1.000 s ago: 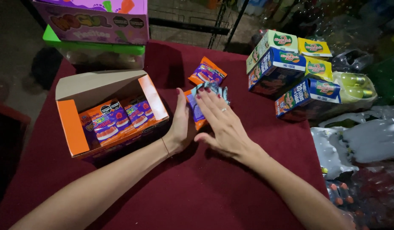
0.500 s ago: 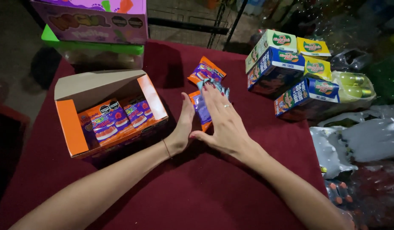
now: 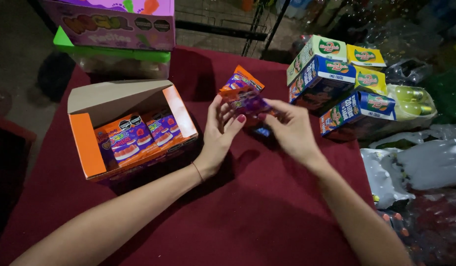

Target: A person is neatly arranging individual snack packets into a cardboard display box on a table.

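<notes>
Here, hands: the left hand [image 3: 219, 132] and the right hand [image 3: 287, 129] meet over the table, both lifted clear of the dark red cloth [image 3: 247, 216].
Grip: both close their fingertips on a small stack of candy packets [image 3: 246, 101]; the left takes the near-left edge, the right the right edge.
Where the packets are: in the air between the hands, just right of the open orange box [image 3: 132, 130] and near the stacked cartons [image 3: 336, 83].
Doing it well: likely the packets want squaring, so a light pinch on opposite edges with the thumbs evening the ends should keep them flush; squeezing hard could let slick wrappers slide apart.
Long axis: the stack seems to run from near the hands up and away toward the far left, tilted rather than flat.
Facing: the printed purple and orange fronts look up toward the camera.
Box: more packets of the same kind lie inside it, fronts up.
Behind: a purple carton [image 3: 114, 22] sits on a green-lidded tub [image 3: 112, 56].
</notes>
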